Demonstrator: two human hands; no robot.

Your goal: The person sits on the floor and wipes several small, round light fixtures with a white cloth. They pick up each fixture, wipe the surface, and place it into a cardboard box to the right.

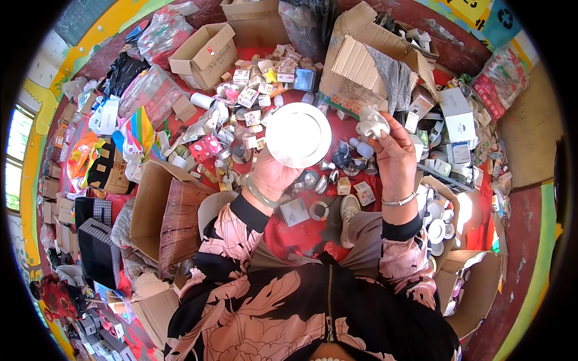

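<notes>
My left hand holds up a round white disc with a shiny flat face and a raised rim, like a ceiling light. Its fingers are mostly hidden behind the disc. To the right, my right hand pinches a crumpled whitish wad that looks like thin plastic or tissue. The wad and the disc are apart. Below the hands, a small white box lies on the red floor near a ring-shaped part. Several metal-rimmed lamp parts are scattered close by.
A cardboard box stands beyond a heap of small cartons. A large torn box with grey cloth is at far right. An open box sits to my left. Another, with several white discs, stands by my right arm.
</notes>
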